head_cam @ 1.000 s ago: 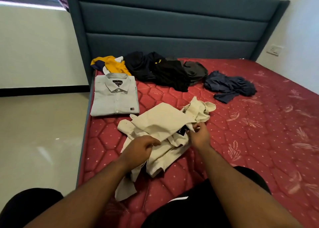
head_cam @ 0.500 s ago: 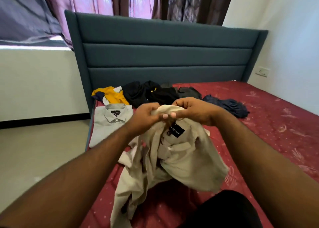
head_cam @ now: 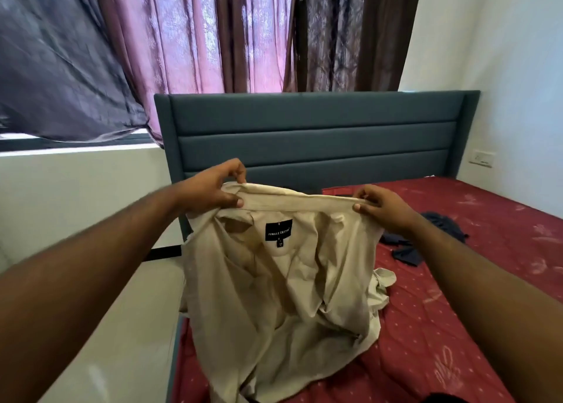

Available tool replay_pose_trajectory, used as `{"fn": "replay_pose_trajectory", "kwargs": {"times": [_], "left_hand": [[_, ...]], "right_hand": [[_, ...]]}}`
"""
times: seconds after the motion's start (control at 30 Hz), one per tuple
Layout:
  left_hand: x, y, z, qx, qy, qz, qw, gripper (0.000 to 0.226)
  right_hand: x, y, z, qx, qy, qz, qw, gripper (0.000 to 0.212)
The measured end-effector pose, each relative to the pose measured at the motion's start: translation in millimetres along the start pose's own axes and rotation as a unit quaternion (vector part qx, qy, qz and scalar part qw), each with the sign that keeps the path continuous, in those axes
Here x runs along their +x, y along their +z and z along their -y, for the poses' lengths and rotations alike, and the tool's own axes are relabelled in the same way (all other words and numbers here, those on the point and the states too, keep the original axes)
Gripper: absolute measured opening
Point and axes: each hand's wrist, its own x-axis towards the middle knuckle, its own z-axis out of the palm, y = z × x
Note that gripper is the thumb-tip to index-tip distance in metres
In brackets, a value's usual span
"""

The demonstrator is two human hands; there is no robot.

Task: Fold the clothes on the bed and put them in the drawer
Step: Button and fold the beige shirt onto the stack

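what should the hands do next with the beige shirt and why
Probably lower the shirt flat onto the mattress, spread out. The left hand and right hand each pinch an end of the collar, so the shirt hangs up in the air, crumpled, its lower part bunched on the bed. It likely needs laying flat before any fold can be made.

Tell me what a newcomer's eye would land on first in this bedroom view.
First, the beige shirt held up in the middle of the view, the left hand and right hand each pinching an end of its collar, a black label showing just below it. Behind it stands the blue-grey headboard under purple curtains. A dark blue garment lies crumpled on the red mattress to the right.
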Motion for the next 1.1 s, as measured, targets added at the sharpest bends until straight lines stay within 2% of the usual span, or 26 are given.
{"fn": "replay_pose_trajectory", "kwargs": {"times": [0.1,0.2,0.3,0.33,0.43,0.5,0.57,0.6,0.7,0.8,0.9,0.97,1.0,1.07,1.1], "left_hand": [[6,-4,24,0.128,0.034,0.011,0.991,0.045],[7,-2,56,0.246,0.074,-0.057,0.965,0.063],[7,-1,84,0.355,0.134,-0.134,0.915,0.061],[7,-1,90,0.363,0.135,-0.142,0.911,0.059],[15,0,99,0.31,0.073,-0.121,0.94,0.059],[21,0,105,0.269,0.022,-0.104,0.957,0.045],[25,1,110,0.173,-0.03,-0.095,0.98,0.029],[26,2,111,0.116,-0.043,-0.102,0.987,0.029],[32,-2,110,0.025,-0.031,-0.179,0.983,0.029],[36,-13,98,0.063,0.042,-0.209,0.975,0.035],[28,-29,79,0.2,0.052,-0.137,0.969,0.037],[21,-38,78,0.249,0.032,-0.038,0.967,0.027],[16,-34,75,0.268,0.023,0.049,0.962,0.024],[11,-17,69,0.31,0.03,0.244,0.918,0.021],[13,-17,64,0.385,0.077,0.292,0.872,0.021]], "right_hand": [[21,-8,17,0.0,-0.035,-0.058,0.998,0.003],[44,-15,36,-0.011,-0.047,-0.074,0.996,0.009],[63,-23,54,-0.021,-0.053,-0.061,0.996,0.014],[67,-26,60,-0.025,-0.06,-0.051,0.997,0.014],[82,-34,73,-0.046,-0.076,-0.038,0.995,0.012],[94,-38,75,-0.069,-0.087,-0.045,0.993,0.016],[106,-44,75,-0.118,-0.086,-0.049,0.988,0.023],[109,-48,73,-0.146,-0.081,-0.052,0.985,0.027],[117,-58,68,-0.211,-0.062,-0.081,0.972,0.039],[123,-65,64,-0.223,-0.038,-0.098,0.969,0.048],[124,-75,64,-0.178,0.02,-0.022,0.984,0.043],[118,-84,59,-0.108,0.085,0.111,0.984,0.026],[112,-86,55,-0.068,0.117,0.195,0.971,0.016],[102,-82,49,-0.047,0.186,0.332,0.924,0.017],[103,-75,51,-0.092,0.207,0.376,0.898,0.021]]}}
